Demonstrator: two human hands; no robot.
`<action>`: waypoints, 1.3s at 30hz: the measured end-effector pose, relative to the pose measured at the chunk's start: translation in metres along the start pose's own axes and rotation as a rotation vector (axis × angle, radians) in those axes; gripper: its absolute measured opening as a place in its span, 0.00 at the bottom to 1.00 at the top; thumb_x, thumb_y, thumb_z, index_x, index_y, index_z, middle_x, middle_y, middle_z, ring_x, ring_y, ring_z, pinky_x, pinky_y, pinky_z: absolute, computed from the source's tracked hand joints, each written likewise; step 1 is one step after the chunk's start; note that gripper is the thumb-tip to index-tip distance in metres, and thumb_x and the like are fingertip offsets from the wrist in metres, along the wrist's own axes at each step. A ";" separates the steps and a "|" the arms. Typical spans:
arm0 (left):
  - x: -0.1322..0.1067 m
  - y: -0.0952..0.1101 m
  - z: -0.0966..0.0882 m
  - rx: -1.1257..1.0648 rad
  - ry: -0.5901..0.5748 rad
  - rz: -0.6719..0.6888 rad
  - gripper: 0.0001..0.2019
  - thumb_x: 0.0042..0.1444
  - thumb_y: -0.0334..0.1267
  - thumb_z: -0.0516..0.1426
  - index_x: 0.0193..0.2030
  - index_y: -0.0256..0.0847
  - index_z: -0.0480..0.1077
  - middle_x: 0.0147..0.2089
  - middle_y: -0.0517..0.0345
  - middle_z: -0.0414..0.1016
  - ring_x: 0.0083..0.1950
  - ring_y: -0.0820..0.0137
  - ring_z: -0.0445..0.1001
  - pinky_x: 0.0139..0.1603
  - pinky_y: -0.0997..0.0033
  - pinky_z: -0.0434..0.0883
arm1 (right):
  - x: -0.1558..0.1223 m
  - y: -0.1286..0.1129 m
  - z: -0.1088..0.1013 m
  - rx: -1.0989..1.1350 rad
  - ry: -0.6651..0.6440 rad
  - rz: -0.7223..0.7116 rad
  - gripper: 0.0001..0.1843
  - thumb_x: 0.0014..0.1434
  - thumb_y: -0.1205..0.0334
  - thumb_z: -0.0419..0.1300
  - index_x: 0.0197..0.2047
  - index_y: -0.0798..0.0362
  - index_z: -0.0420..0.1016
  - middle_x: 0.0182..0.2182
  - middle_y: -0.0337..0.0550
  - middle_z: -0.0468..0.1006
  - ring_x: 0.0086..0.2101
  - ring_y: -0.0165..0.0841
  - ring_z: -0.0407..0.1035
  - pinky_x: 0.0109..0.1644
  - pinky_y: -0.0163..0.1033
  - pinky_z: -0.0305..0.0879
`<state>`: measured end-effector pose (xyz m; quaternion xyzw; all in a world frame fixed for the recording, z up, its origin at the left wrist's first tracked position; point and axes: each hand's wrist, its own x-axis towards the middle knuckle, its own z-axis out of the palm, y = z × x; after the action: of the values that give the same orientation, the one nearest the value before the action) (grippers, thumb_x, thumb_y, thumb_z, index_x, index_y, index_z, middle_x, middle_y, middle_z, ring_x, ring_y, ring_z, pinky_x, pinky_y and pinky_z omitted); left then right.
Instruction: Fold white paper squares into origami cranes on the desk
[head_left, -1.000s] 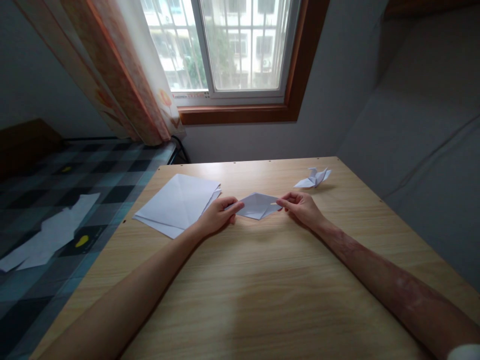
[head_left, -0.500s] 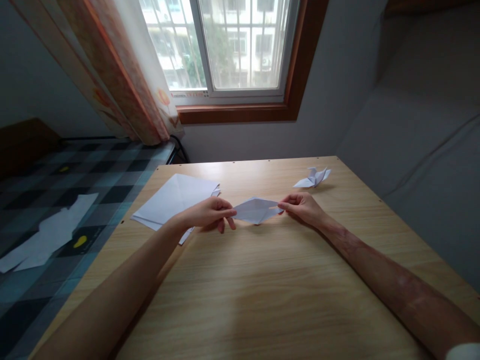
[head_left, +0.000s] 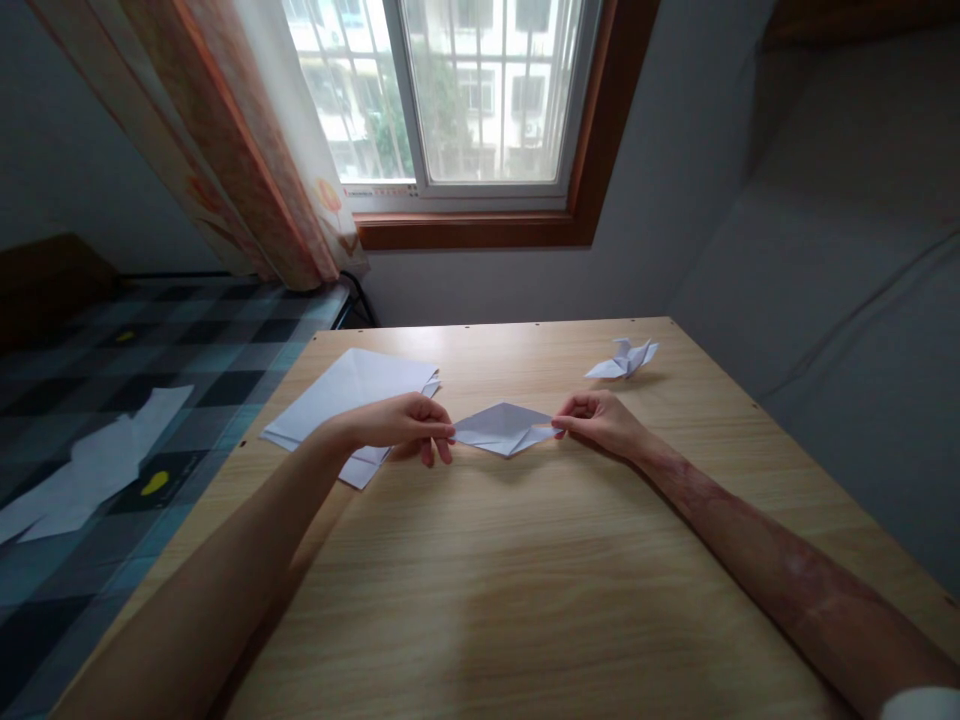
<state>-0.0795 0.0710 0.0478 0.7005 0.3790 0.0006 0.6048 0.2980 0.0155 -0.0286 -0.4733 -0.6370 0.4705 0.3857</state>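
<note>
A partly folded white paper piece [head_left: 504,428], diamond-shaped, hangs just above the wooden table [head_left: 540,560] between my hands. My left hand [head_left: 401,422] pinches its left tip with thumb and fingers closed. My right hand [head_left: 600,420] pinches its right tip in the same way. A stack of flat white sheets [head_left: 352,400] lies on the table to the left, partly under my left wrist. A finished white paper crane [head_left: 624,360] sits at the far right of the table.
A bed with a dark checked cover [head_left: 112,400] stands left of the table, with loose white paper [head_left: 90,470] on it. A window [head_left: 450,100] and a curtain [head_left: 247,150] are behind. A grey sofa or wall surface [head_left: 862,300] rises on the right.
The folded piece has been lifted off the table and flattened out between both hands. My left hand has shifted left and raised, now over the sheet stack.
</note>
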 end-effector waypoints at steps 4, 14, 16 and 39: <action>-0.004 0.002 -0.002 0.046 -0.023 -0.049 0.25 0.59 0.62 0.69 0.32 0.39 0.79 0.34 0.49 0.88 0.32 0.67 0.82 0.34 0.71 0.73 | 0.000 0.000 0.000 -0.019 -0.013 -0.010 0.19 0.59 0.45 0.76 0.35 0.54 0.86 0.31 0.47 0.89 0.29 0.34 0.78 0.32 0.35 0.66; -0.007 0.003 -0.001 0.247 0.034 -0.162 0.28 0.56 0.67 0.67 0.28 0.41 0.76 0.27 0.52 0.83 0.27 0.68 0.76 0.29 0.72 0.68 | -0.003 -0.006 0.002 -0.206 0.011 -0.152 0.12 0.66 0.52 0.69 0.37 0.53 0.86 0.29 0.41 0.83 0.30 0.33 0.71 0.33 0.37 0.62; -0.011 0.006 -0.002 0.273 0.027 -0.191 0.27 0.57 0.66 0.66 0.29 0.41 0.76 0.27 0.53 0.83 0.27 0.68 0.75 0.30 0.71 0.68 | -0.003 -0.008 0.001 -0.298 0.027 -0.216 0.10 0.65 0.56 0.70 0.35 0.52 0.85 0.28 0.39 0.79 0.30 0.33 0.67 0.33 0.38 0.58; 0.020 0.009 0.046 0.872 0.374 0.507 0.12 0.62 0.42 0.69 0.52 0.47 0.82 0.59 0.53 0.83 0.55 0.59 0.82 0.55 0.61 0.73 | -0.009 -0.020 0.013 -0.565 0.026 -0.616 0.13 0.65 0.67 0.66 0.52 0.47 0.78 0.51 0.51 0.82 0.51 0.47 0.75 0.58 0.53 0.71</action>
<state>-0.0393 0.0433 0.0335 0.9441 0.2643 0.1142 0.1607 0.2835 0.0017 -0.0133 -0.3537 -0.8480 0.1340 0.3714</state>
